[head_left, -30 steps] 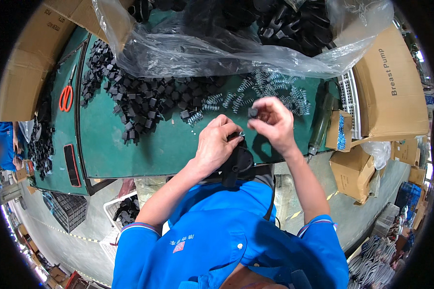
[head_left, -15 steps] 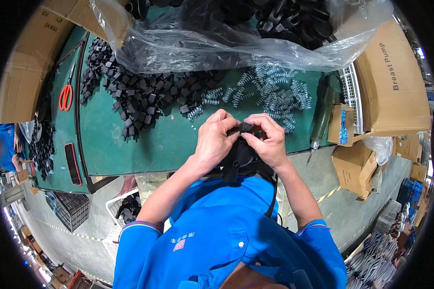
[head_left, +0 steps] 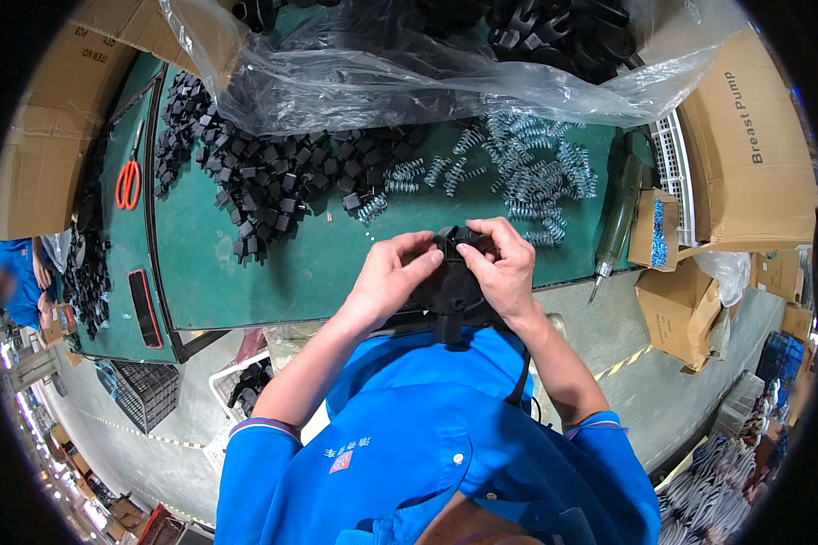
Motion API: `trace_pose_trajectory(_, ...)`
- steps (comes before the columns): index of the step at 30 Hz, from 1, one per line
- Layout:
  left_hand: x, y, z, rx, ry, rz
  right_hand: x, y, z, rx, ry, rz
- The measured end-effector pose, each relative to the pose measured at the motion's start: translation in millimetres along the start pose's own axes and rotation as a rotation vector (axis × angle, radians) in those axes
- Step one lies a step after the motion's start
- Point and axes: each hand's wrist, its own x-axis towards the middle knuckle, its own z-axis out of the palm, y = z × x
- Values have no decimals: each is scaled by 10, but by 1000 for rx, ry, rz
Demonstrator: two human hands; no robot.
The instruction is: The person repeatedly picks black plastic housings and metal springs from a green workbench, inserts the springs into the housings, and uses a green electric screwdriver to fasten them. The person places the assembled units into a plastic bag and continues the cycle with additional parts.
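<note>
The left hand (head_left: 394,277) and right hand (head_left: 504,274) — fingers curled, thumbs and fingertips pinched close — grip a black part (head_left: 451,289) by the bench's (head_left: 273,289) six o'clock edge. From it, coil springs (head_left: 538,186) lie toward one o'clock, black blocks (head_left: 282,173) toward ten.
</note>
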Motion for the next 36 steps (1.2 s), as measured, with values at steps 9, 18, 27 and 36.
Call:
trace_pose_trajectory(9, -114, 73, 188, -828, -324, -258, -59, -174, -120, 316, 82, -2)
trace_pose_trajectory(18, -243, 10, 317, -606, -188, -76, -227, -293, -213, 265, 78, -127)
trace_pose_trajectory(27, -259, 195, 247, -402, -285, -91, -429, -140, -54, 589, 217, 41)
trace_pose_trajectory(36, -9, 209, 401, 1093, 179, 807, -224, 223, -106, -114, 124, -205)
